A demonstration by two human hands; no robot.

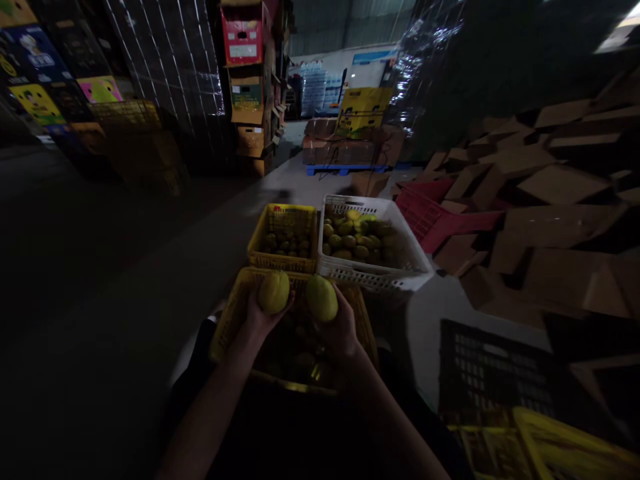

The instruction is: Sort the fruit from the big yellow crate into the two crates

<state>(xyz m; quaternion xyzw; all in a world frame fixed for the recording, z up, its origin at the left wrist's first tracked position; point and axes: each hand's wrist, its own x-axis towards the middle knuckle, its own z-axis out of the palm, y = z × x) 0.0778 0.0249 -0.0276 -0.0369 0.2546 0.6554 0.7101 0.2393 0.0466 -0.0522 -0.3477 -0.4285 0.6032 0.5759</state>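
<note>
Two hands, left and right, each cup a yellow-green fruit.

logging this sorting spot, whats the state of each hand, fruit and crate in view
left hand: closed around a yellow fruit, held up
right hand: closed around a yellow-green fruit, held up
near yellow crate: partly filled, dim
far yellow crate: low layer of fruit
white crate: roughly half full of fruit
red crate: tipped on the cardboard pile

Dim scene; daylight comes from the far doorway, glaring on plastic wrap. Near floor lies in deep shadow; edges warp and blur.
</note>
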